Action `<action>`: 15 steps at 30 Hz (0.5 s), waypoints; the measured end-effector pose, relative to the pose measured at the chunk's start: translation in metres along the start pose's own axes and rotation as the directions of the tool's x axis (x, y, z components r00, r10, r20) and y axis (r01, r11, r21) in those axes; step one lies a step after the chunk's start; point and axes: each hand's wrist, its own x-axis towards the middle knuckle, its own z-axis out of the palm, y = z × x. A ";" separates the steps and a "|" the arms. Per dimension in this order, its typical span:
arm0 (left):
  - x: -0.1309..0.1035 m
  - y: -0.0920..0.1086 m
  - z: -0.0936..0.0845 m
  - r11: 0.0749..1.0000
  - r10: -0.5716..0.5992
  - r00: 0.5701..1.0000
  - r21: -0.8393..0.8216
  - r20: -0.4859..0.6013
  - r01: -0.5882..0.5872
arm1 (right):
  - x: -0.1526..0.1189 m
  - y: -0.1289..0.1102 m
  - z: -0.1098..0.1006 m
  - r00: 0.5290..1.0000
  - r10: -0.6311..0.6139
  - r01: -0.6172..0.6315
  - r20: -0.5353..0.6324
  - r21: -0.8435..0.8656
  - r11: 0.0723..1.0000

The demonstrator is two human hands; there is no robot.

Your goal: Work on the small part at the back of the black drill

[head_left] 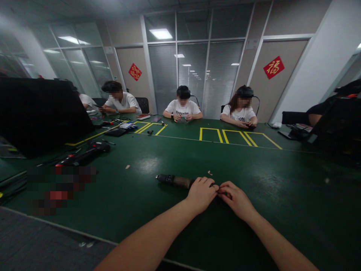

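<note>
A dark cylindrical tool (174, 180) with a brownish middle lies on the green table (175, 154), its black tip pointing left. My left hand (201, 194) is closed over the tool's right end. My right hand (236, 199) meets it fingertip to fingertip, pinching at the same end. What sits between the fingers is hidden. Two small pale scraps (210, 173) lie just beyond the hands.
A black tool with red parts (84, 155) and cables lie at the left. A black panel (39, 113) stands at far left. Three people sit across the table by yellow marked boxes (225, 136). Another person's arm (316, 118) is at the right.
</note>
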 end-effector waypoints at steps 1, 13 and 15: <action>0.001 0.000 0.001 1.000 -0.006 1.000 0.004 0.003 0.006 | 0.000 0.001 0.000 1.000 -0.001 0.001 -0.002 0.003 1.000; -0.002 -0.001 -0.005 0.998 -0.028 1.000 -0.060 0.011 0.029 | 0.002 0.001 0.000 1.000 0.003 -0.003 -0.005 0.021 1.000; -0.002 0.000 -0.005 0.997 -0.039 0.999 -0.073 0.005 0.039 | 0.001 0.000 0.000 1.000 -0.002 0.002 -0.011 0.021 1.000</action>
